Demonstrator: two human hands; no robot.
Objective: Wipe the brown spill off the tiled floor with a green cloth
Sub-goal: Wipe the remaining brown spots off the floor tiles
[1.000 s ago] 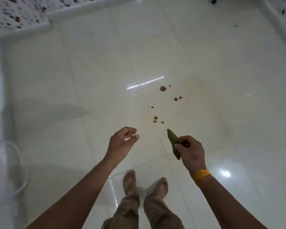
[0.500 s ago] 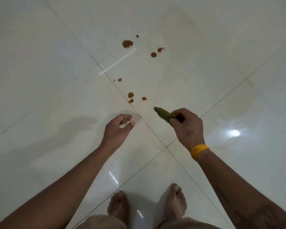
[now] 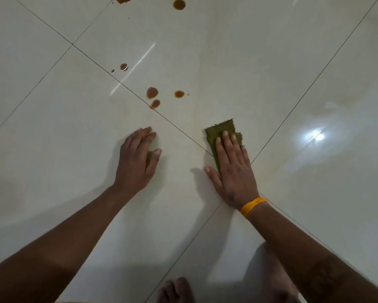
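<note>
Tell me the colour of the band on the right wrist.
Yellow-orange wristband, shown in the head view.

Under me I see a floor [image 3: 271,62] of big, glossy, pale cream tiles. Thin dark joints [image 3: 127,85] cross it diagonally. A lamp makes a bright white spot [image 3: 314,135] on my right, and a long streak [image 3: 133,68] further ahead.

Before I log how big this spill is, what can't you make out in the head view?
- Brown spill: the farthest drops are cut off by the top edge.
- Green cloth: its near part lies under the right hand.
- Left hand: contact with the tiled floor is unclear.
- Feet: cut off by the bottom edge.
</note>
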